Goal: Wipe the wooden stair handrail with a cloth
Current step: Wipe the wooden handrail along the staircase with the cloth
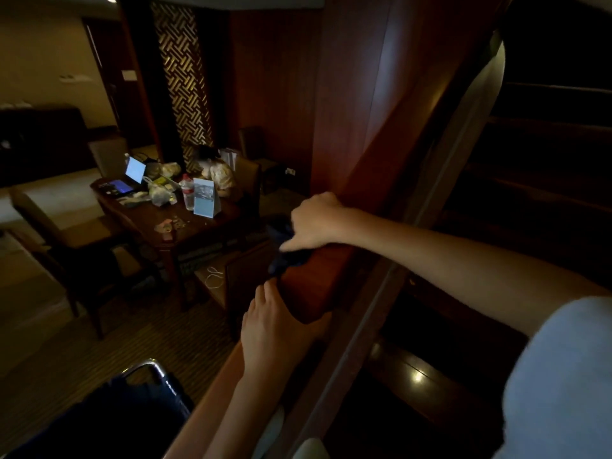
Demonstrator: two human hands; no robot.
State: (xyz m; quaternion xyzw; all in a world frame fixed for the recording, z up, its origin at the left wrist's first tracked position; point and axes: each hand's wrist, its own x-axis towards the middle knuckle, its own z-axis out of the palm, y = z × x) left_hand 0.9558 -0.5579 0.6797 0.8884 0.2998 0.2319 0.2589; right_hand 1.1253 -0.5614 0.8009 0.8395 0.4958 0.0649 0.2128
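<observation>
Gripping a dark blue cloth [285,257], the right hand [318,223] is pressing it down on the top of the wooden handrail [314,279], with its fingers curled over the fabric and its knuckles turned up. The cloth is lying bunched under those fingers, and part of it is hanging over the handrail's left edge, just above the left hand [268,329]. The left hand is resting flat against the left side of the handrail, below the cloth. Its fingers are lying fairly straight and pointing up along the wood, and it is holding nothing. The right forearm is reaching in from the lower right, coming out of a pale sleeve [563,376]. The handrail's reddish-brown top is sloping up toward a tall wooden panel. To its right, dark stairs [546,193] are showing only dimly.

Down in the room on the left, a dark wooden table [188,228] is carrying a clutter of things. Among them are an open laptop [135,168] with a glowing screen, a clear water bottle [188,192] with a red label, and a pale standing card [206,197] just beside the bottle. A seated person [217,173] is leaning in at the far side of the table. A chair [66,240] is standing at the table's near left, and a lit lattice screen [182,77] is rising behind.
</observation>
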